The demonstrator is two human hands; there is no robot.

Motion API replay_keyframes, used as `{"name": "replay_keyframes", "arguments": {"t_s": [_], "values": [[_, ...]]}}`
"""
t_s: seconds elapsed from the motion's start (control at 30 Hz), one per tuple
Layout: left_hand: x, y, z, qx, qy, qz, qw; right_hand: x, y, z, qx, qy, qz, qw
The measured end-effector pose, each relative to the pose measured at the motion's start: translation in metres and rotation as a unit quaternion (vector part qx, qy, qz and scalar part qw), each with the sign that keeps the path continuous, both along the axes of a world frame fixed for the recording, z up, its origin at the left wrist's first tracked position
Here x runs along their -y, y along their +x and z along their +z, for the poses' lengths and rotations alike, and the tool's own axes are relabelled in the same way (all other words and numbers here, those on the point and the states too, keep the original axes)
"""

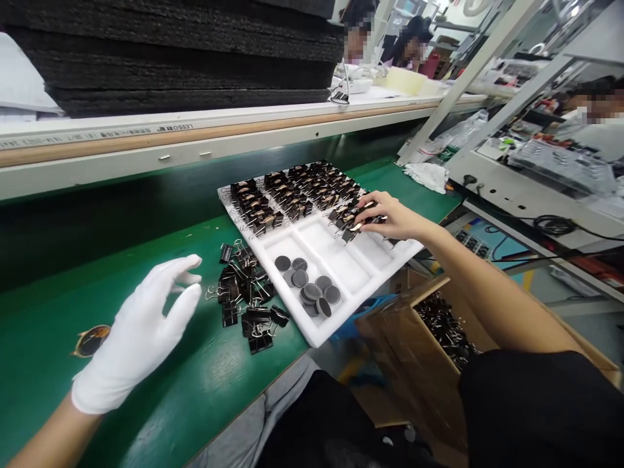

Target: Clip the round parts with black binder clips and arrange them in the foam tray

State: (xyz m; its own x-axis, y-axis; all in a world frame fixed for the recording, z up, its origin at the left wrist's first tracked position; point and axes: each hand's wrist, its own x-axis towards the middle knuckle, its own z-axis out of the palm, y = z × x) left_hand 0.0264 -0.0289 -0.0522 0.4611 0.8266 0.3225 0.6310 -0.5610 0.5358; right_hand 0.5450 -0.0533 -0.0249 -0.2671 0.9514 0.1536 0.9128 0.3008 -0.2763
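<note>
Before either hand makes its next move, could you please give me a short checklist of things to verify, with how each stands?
1. Left hand free: ok; gloved, fingers apart, nothing held.
2. Right hand gripping a clip: cannot tell; its bare fingers are among clips on the white tray.
3. Loose black clips near the left hand: ok; heaped between it and the tray.
4. Dark discs kept in one compartment: ok; several overlap.
5. Tray well back from the green table's front edge: not ok; its near side lies along that edge.
</note>
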Motion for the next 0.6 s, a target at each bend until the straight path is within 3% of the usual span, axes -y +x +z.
{"name": "replay_keyframes", "arguments": {"t_s": [0.13, 0.23, 0.47, 0.6], "values": [[-0.001, 0.000, -0.004, -0.002, -0.008, -0.001, 1.000, 0.006, 0.024, -0.031, 0.045, 0.003, -0.061, 0.997], [-0.004, -0.003, -0.008, -0.008, -0.022, -0.004, 1.000, 0.007, 0.029, -0.042, 0.056, 0.021, -0.077, 0.995], [0.001, -0.005, -0.007, -0.012, -0.031, 0.003, 0.999, -0.002, 0.041, -0.054, 0.048, 0.067, -0.050, 0.995], [-0.001, -0.028, 0.002, -0.018, 0.026, 0.044, 0.999, 0.009, 0.028, -0.045, 0.003, 0.126, -0.010, 0.992]]}}
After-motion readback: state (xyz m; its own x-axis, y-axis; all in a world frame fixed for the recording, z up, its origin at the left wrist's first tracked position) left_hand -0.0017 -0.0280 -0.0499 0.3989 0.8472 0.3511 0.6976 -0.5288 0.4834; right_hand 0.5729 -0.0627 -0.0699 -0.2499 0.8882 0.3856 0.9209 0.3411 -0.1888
